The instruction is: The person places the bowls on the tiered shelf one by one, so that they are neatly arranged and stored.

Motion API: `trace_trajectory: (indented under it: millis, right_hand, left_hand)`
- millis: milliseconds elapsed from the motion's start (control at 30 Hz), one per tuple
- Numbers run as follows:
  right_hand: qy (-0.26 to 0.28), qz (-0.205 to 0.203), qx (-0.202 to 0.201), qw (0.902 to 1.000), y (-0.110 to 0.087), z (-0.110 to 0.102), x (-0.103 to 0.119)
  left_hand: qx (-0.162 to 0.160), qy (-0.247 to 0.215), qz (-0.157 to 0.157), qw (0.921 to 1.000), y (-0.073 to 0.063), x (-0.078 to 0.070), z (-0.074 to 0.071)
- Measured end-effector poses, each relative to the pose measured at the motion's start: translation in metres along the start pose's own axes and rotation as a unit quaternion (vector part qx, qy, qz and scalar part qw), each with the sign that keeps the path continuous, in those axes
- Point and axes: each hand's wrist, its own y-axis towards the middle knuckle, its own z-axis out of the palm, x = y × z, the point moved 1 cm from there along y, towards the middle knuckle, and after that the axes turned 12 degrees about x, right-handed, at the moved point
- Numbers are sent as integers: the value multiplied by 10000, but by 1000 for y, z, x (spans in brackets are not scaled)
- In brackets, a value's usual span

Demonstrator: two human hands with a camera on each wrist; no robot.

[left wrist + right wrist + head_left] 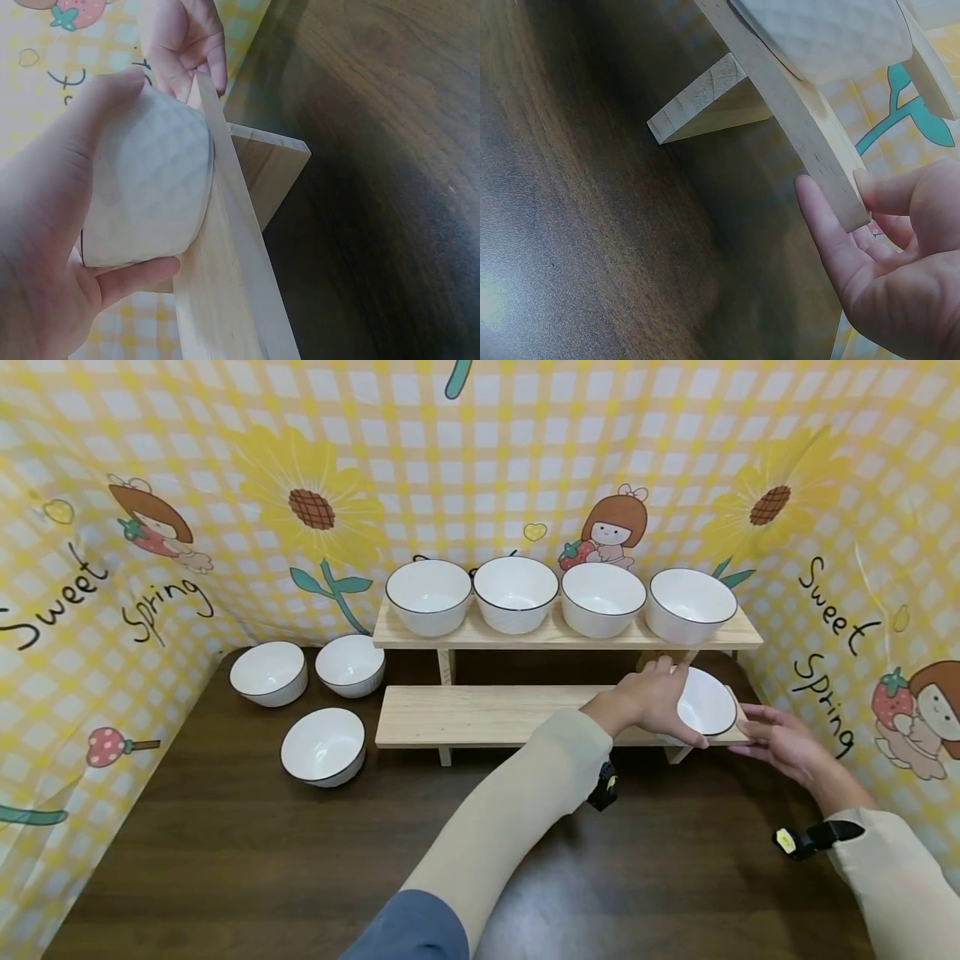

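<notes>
At the right end of the lower board of a two-tier wooden shelf (480, 714) sits a white bowl (705, 703) with a dark rim. My left hand (648, 697) grips this bowl, thumb at the front and fingers round its back. In the left wrist view the faceted side of the bowl (154, 180) shows between the thumb and fingers, its base against the board (217, 270). My right hand (783, 743) pinches the board's right end. The right wrist view shows fingers (829, 232) on both faces of that board end (832, 176).
A row of several white bowls (515, 597) fills the upper board. Three more bowls stand left of the shelf on the dark table (225, 843), the nearest bowl (324, 747) close to the lower board. Yellow checked cloth (517, 452) encloses the back and sides.
</notes>
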Motion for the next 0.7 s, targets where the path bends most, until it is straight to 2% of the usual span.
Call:
trace_trajectory:
  millis: [400, 700]
  right_hand:
    - [-57, 81, -49, 9999, 0, -3, -1]
    - [-22, 74, -36, 10000, 1, -3, 0]
  left_hand:
    - [-30, 3, -93, 10000, 1, -2, 1]
    - [-200, -235, -140, 9994, 1, -1, 7]
